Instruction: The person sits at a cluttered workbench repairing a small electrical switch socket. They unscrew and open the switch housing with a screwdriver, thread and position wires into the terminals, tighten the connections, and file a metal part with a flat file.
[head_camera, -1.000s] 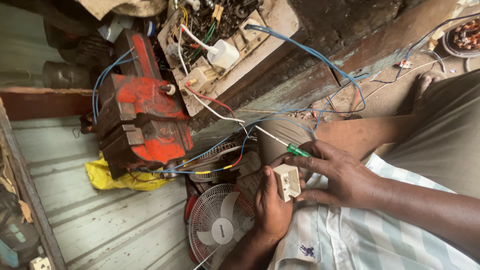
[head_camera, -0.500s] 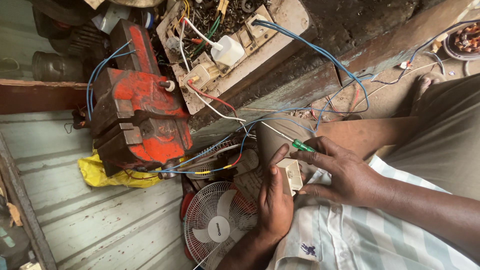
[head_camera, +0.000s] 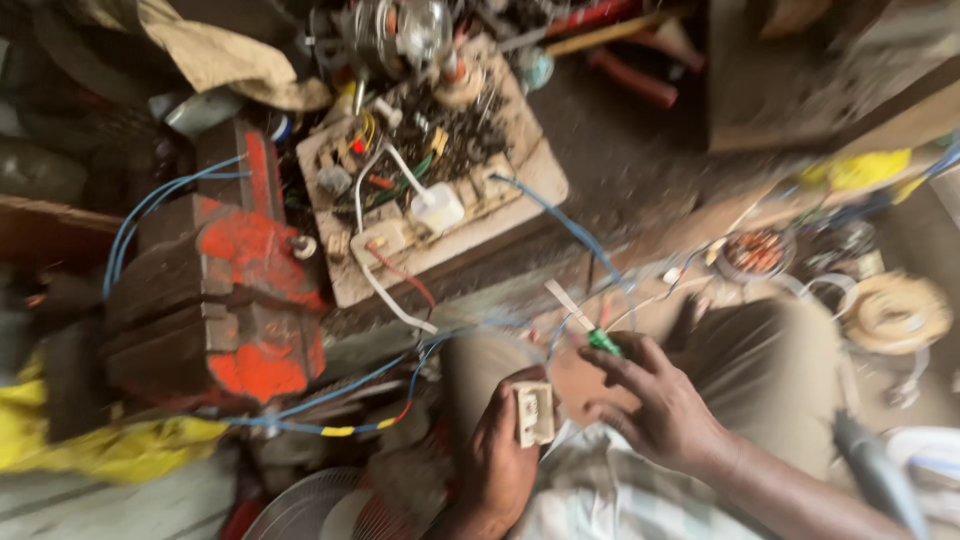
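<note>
My left hand holds a small cream-coloured switch box upright in front of my lap. My right hand grips a screwdriver with a green handle; its pale shaft points up and to the left, just above the box. Thin blue and white wires run from around the box toward a wooden board covered with electrical parts. The picture is blurred by motion.
A large red bench vise sits at the left with blue wires over it. A yellow cloth lies below it, and a small fan grille is at the bottom. A coil of copper wire and a round spool lie at the right.
The view has swung, so the vise and board now sit lower and further right. My hands stay together with the box and screwdriver; the screwdriver tip now points up, away from the box.
</note>
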